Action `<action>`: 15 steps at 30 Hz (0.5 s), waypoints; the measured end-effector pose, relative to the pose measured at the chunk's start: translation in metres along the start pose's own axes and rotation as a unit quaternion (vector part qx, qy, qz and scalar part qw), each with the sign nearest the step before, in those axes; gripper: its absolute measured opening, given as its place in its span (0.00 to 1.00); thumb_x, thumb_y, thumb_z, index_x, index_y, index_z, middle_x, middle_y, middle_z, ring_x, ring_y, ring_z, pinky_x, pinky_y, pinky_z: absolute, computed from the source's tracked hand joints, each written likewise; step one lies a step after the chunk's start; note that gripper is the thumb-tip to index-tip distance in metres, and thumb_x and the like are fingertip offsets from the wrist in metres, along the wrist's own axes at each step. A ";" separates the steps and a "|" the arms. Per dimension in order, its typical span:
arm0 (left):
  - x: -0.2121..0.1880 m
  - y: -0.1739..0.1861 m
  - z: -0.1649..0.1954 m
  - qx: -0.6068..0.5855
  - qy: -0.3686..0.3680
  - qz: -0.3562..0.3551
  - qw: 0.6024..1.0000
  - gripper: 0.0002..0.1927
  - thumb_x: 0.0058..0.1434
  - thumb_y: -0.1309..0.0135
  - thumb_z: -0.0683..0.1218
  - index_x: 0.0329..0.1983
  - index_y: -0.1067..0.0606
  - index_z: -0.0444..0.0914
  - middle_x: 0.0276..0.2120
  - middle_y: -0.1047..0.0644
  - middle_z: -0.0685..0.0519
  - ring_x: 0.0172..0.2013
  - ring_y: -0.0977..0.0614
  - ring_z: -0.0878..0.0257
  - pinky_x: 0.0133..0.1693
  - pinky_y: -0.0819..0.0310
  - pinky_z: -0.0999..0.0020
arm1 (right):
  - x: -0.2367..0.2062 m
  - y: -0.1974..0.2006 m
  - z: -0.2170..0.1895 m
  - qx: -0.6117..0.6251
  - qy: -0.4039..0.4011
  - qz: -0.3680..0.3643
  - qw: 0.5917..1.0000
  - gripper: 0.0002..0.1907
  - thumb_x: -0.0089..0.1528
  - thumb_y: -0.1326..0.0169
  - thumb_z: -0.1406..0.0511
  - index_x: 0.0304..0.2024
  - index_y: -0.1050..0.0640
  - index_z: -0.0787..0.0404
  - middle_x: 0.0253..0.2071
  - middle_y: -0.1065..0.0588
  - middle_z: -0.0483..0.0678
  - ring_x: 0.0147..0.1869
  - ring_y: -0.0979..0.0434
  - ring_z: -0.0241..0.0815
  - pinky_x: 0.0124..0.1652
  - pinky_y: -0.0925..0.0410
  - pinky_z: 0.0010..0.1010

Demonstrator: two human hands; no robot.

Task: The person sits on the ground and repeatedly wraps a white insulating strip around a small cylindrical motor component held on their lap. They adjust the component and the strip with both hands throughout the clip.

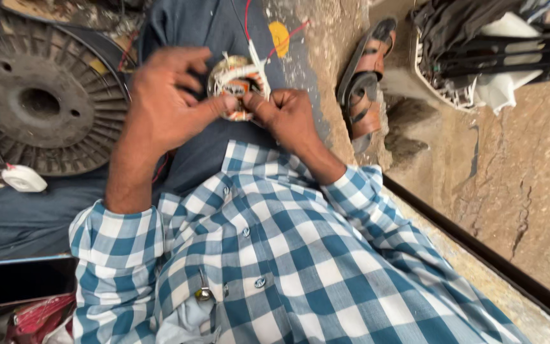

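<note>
Between both hands' fingers (224,105), wound coil (237,79).

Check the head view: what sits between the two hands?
In the head view, a small round wound coil with white ties and red leads sits between the left hand and right hand; both thumbs pinch its lower edge.

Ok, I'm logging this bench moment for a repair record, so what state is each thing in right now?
Left hand: closed on the coil's left edge, thumb pressing in.
Right hand: pinching the coil's right edge.
Wound coil: held over the lap, white ties wrapped around it, red leads running up from it.
Sandal: off, lying on the ground.
Ribbed round casting: lying flat, centre hole empty.
White tape roll: lying loose.
</note>
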State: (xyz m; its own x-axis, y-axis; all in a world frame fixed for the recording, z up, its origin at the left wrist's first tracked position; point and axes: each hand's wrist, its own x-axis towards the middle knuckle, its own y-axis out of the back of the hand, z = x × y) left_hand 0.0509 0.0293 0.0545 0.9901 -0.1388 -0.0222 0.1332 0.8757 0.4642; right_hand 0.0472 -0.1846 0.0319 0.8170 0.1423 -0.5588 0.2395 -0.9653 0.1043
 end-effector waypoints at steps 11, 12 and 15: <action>0.010 -0.030 0.013 0.236 -0.188 0.019 0.953 0.14 0.64 0.34 0.41 0.49 0.24 0.31 0.38 0.21 0.44 0.38 0.18 0.51 0.38 0.22 0.59 | -0.003 0.002 -0.007 -0.022 0.023 -0.019 0.999 0.25 0.62 0.37 0.60 0.13 0.29 0.59 0.13 0.35 0.36 0.17 0.43 0.25 0.17 0.50 0.26; 0.009 -0.032 0.010 0.228 -0.180 0.025 0.957 0.12 0.64 0.34 0.40 0.47 0.24 0.32 0.36 0.21 0.44 0.37 0.18 0.51 0.37 0.23 0.58 | -0.003 0.002 -0.006 -0.017 0.020 -0.019 0.999 0.25 0.62 0.37 0.60 0.13 0.29 0.59 0.13 0.35 0.36 0.17 0.43 0.24 0.17 0.49 0.26; 0.011 -0.036 0.005 0.180 -0.130 0.049 0.974 0.09 0.65 0.36 0.39 0.43 0.24 0.34 0.34 0.20 0.45 0.35 0.18 0.48 0.37 0.24 0.54 | -0.001 0.002 -0.006 -0.015 0.011 -0.019 1.000 0.24 0.62 0.37 0.59 0.14 0.28 0.60 0.14 0.35 0.37 0.17 0.43 0.26 0.17 0.49 0.27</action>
State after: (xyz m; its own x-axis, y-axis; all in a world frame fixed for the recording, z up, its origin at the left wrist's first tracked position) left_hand 0.0563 -0.0064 0.0418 0.9462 -0.2164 0.2406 -0.0318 0.6777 0.7346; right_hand 0.0504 -0.1849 0.0375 0.8180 0.1835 -0.5452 0.2861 -0.9520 0.1088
